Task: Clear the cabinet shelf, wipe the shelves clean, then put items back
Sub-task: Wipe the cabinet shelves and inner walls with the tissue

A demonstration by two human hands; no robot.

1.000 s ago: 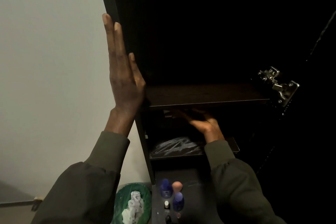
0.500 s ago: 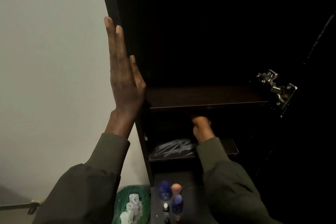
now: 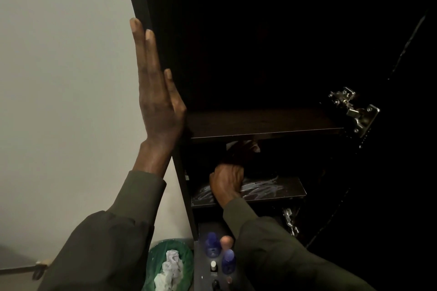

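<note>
Cabinet (image 3: 260, 30), dark and tall, filling most of the view, interior almost black. Pale wall (image 3: 59, 78) to its left. Upper shelf (image 3: 260, 123) bare across the visible front strip, brown grain faintly lit. Lower shelf (image 3: 272, 190) streaked with whitish smears on a glossy surface. Dark olive sleeves (image 3: 106, 243) reaching up from the bottom edge on both sides.

Left hand (image 3: 158, 101) flat and spread long, fingers straight and together, palm pressed against the outer face of the cabinet's left side panel, holding nothing. Right hand (image 3: 227, 182) reaching into the gap between the two shelves, fingers curled closed around something dark (image 3: 238, 153) that rises toward the underside of the upper shelf; too dim to tell whether cloth or another object. A pale patch at its top, just under the shelf edge.

Green-lined bin (image 3: 170, 264) on the floor beside the cabinet's left foot, crumpled whitish paper (image 3: 170, 269) inside. Metal hinge (image 3: 354, 108) bright at the right edge of the upper shelf, a second hinge (image 3: 289, 220) lower down, dimmer. Below the shelves, on a dark ledge: two blue bottles (image 3: 211, 243), one behind the other, a peach rounded item (image 3: 226, 241) just beside the upper one, and a small white-capped vial (image 3: 213, 266) between them and the bottom edge.
</note>
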